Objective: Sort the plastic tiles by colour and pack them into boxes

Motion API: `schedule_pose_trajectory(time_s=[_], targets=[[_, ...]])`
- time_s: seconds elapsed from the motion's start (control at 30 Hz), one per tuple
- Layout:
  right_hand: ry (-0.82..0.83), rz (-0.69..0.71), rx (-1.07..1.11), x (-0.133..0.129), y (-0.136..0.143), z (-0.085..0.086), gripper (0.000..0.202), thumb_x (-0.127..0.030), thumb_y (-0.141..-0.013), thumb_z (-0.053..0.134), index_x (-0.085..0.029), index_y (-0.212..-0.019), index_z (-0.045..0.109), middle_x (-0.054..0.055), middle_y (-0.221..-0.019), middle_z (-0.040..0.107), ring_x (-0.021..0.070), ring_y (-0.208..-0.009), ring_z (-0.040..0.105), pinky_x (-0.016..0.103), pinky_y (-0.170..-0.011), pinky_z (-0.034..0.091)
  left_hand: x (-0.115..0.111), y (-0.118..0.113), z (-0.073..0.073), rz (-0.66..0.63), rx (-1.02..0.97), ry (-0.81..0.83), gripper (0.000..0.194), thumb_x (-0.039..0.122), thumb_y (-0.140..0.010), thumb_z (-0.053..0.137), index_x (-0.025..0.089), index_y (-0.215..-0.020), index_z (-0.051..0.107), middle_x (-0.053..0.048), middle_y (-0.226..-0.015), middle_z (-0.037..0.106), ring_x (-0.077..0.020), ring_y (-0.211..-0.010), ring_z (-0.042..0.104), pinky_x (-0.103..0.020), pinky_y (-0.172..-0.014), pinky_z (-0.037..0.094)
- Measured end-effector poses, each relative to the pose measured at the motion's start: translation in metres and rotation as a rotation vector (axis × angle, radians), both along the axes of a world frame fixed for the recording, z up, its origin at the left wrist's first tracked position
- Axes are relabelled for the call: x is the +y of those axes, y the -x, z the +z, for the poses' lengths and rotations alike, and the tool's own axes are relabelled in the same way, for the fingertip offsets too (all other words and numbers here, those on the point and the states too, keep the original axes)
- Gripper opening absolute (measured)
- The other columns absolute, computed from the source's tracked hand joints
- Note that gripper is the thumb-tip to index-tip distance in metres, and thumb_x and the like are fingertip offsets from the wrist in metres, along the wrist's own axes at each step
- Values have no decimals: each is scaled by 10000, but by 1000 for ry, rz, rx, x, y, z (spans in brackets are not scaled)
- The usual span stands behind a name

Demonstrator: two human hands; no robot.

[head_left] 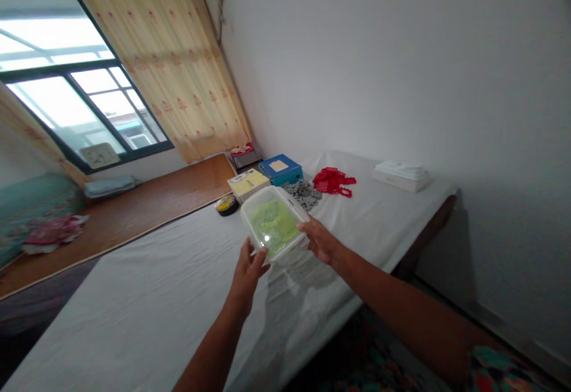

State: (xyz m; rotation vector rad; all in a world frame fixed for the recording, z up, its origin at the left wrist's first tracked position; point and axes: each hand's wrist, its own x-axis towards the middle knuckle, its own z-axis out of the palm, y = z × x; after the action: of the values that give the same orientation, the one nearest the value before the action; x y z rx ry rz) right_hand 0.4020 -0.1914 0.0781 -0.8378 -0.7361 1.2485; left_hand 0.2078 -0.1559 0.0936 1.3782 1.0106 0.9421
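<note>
Between my two hands is a clear plastic container with a white-rimmed lid and something yellow-green inside. My left hand grips its near left corner, thumb on the lid's edge. On the right side, my right hand holds the rim, thumb on top and fingers at the side wall. The container is tilted toward me above the white-covered table. Just beyond it lie a heap of small grey pieces and a pile of red linked pieces.
Behind the container stand a yellow-and-white box, a blue box and a round black-and-yellow tin. A white tissue box sits by the wall at right. A brown mat lies beyond the table.
</note>
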Motion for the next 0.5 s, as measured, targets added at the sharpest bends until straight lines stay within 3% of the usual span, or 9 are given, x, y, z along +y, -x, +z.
schedule_pose_trajectory(time_s=[0.13, 0.23, 0.33, 0.5], targets=[[45, -134, 73, -11, -54, -8, 423, -332, -688, 642, -281, -1102, 574, 1, -857, 704, 206, -792, 658, 315, -617, 541, -8, -33, -8, -177, 55, -43, 701, 535, -856, 575, 254, -1455, 341, -153, -1486, 399, -252, -1139, 588, -358, -826, 557], [57, -223, 44, -6, -113, -1, 331, -341, -690, 623, -246, -1003, 575, 16, -773, 695, 218, -760, 664, 339, -625, 550, -15, -32, -15, -284, 155, -149, 665, 544, -864, 554, 246, -1433, 382, -159, -1499, 382, -254, -1133, 589, -361, -809, 570], [62, -385, -41, 14, -189, 18, 265, -334, -686, 601, -233, -926, 551, 7, -735, 665, 195, -709, 640, 340, -611, 551, -17, -8, -24, -315, 288, -244, 577, 538, -861, 558, 261, -1361, 486, -134, -1448, 465, -252, -1141, 590, -361, -831, 571], [267, -741, -262, 66, -311, 51, 208, -299, -708, 606, -231, -886, 523, -32, -716, 588, 129, -627, 571, 323, -612, 543, -6, 58, -45, -94, 455, -186, 537, 634, -786, 588, 267, -1173, 651, -99, -1235, 660, -275, -1072, 650, -372, -827, 587]])
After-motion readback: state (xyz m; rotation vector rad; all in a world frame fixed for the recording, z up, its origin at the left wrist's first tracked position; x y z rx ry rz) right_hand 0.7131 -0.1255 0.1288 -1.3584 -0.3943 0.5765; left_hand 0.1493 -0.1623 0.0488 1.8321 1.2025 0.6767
